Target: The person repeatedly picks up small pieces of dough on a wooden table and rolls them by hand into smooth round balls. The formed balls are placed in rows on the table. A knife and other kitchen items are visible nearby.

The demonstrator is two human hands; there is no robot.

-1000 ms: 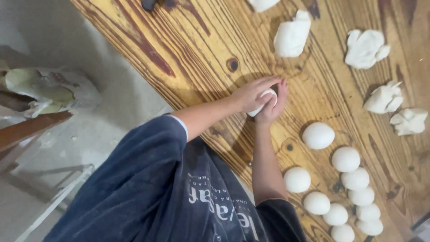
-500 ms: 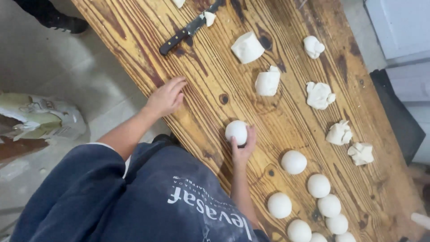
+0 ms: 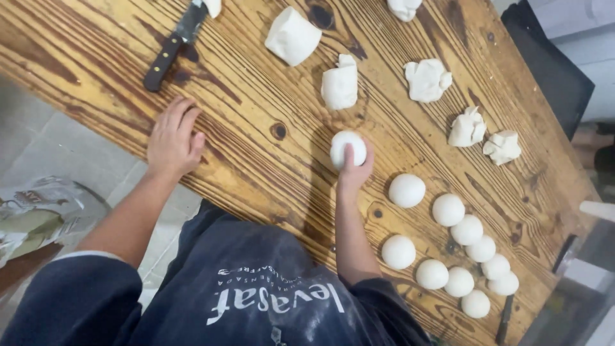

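While my right hand point(image 3: 353, 172) is cupping the dough ball point(image 3: 348, 149) on the table point(image 3: 256, 83) — fingers curled around its soft, probably squashy sides — my left hand point(image 3: 173, 138) is resting flat, fingers spread.

The hands split apart from rolling together: the left hand point(image 3: 173, 138) now lies flat on the table point(image 3: 256, 83) near the knife point(image 3: 172, 46), while the right hand point(image 3: 353, 172) alone carries the finished ball point(image 3: 346, 148) toward the rows of balls point(image 3: 448, 243).
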